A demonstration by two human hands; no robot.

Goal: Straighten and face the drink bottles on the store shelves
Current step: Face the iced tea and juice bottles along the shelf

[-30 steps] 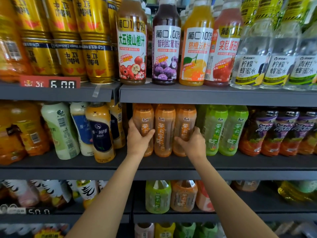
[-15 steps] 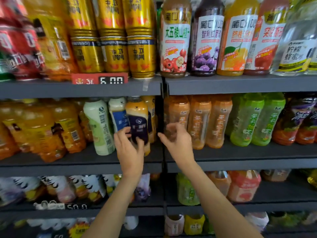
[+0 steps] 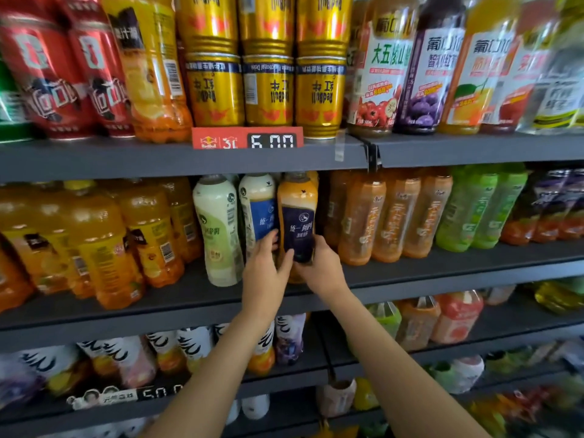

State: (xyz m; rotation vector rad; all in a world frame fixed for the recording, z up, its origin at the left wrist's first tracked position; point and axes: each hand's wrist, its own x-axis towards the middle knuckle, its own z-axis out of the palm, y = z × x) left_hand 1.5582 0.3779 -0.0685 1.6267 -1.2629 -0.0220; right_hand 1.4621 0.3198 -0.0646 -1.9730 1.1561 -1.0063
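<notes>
While upright on the middle shelf [image 3: 158, 306], navy-label bottle [image 3: 298, 222] clamped low by both hands: left hand [image 3: 264, 276] on its left flank, right hand [image 3: 319, 268] on its right. Long axis vertical; label facing outward.

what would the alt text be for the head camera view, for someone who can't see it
Two bare hands reach to the middle store shelf and hold an orange bottle with a dark navy label, the left hand and the right hand gripping its lower part. It stands between a blue-labelled bottle and orange tea bottles, with gold cans above.
</notes>
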